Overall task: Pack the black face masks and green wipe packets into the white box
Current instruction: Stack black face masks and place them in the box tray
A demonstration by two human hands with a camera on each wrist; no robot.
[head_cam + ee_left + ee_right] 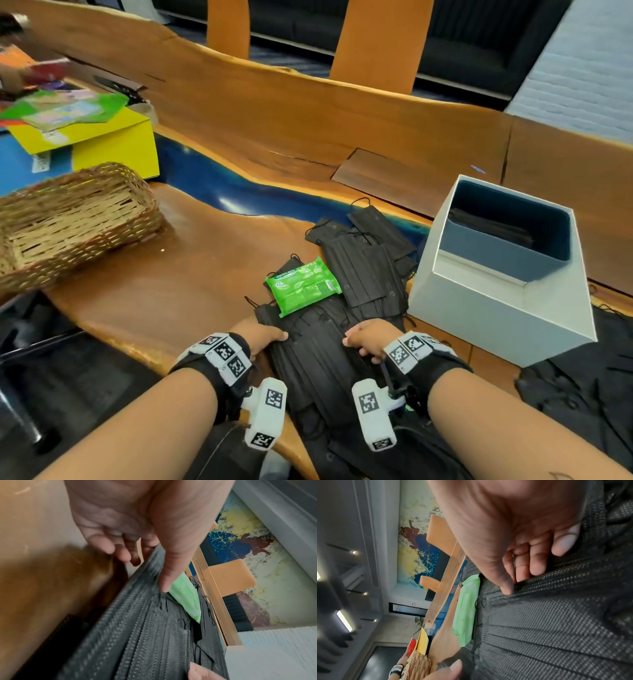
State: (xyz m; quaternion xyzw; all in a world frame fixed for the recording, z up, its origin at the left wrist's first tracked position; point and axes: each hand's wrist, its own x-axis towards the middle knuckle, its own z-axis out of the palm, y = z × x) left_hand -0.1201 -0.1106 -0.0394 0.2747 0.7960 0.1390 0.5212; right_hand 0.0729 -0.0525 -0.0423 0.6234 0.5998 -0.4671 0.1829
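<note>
A: Where's the stack of black face masks [310,356]?

B: Flat on the wooden table [147,301], between the two hands. The left hand [262,337] grips its left edge: thumb on top, the other fingers [118,551] curled down beside and under the edge. The right hand [368,337] grips the right edge the same way, thumb pressed on the pleats, fingers [537,561] curled over the side.

A: And the green wipe packet [303,284]?

B: Just beyond both thumbs, lying on the far end of that same stack, touching it. Neither hand touches it.

A: More masks?

B: A second pile of masks [366,257] lies past the right fingertips, fanned out untidily, next to the packet. Loose dark ones lie to the right of the right wrist too.

A: The white box [496,308]?

B: Beyond and to the right of the right hand, open, tilted toward the person, its near corner just beside the second pile. Its lining is blue and some dark masks already lie inside.

A: Anything on the left?

B: A wicker basket [72,219], well apart from the left fingers, and a yellow box [116,144] with coloured papers behind it.
</note>
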